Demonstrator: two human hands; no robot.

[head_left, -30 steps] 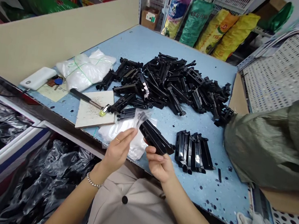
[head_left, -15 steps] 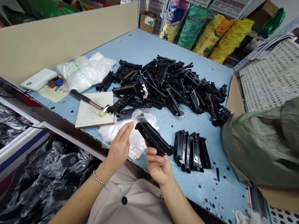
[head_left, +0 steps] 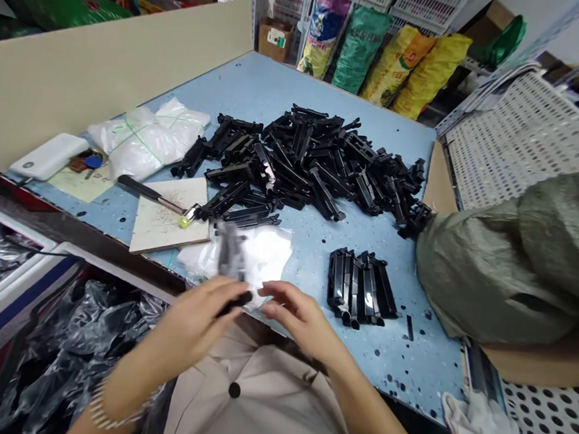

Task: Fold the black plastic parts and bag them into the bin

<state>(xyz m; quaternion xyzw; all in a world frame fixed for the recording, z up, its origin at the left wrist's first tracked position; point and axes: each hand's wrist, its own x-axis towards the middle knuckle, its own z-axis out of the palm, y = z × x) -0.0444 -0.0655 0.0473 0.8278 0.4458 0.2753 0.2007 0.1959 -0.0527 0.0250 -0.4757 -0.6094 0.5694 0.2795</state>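
Observation:
My left hand (head_left: pixel 192 322) is closed around a long black part (head_left: pixel 230 252), smeared by motion, with its lower end showing below the fingers. The part looks greyish, as if under clear plastic, but the blur hides this. My right hand (head_left: pixel 298 314) sits just to the right, fingers curved and apart from the thumb, holding nothing. Clear plastic bags (head_left: pixel 273 246) lie flat on the table beneath both hands. To the right, several similar black parts (head_left: pixel 361 288) lie side by side in a row.
A large pile of black parts (head_left: pixel 319 159) covers the middle of the blue table (head_left: pixel 220 81). A hammer (head_left: pixel 158 196) rests on a white board (head_left: pixel 168 231). At right bulges a green sack (head_left: pixel 506 261); below left, a bin holds bagged black parts (head_left: pixel 78 354).
The black part has passed from my right hand to my left, which has moved down and left with it. My right hand has let go, its fingers now apart. The view has shifted slightly.

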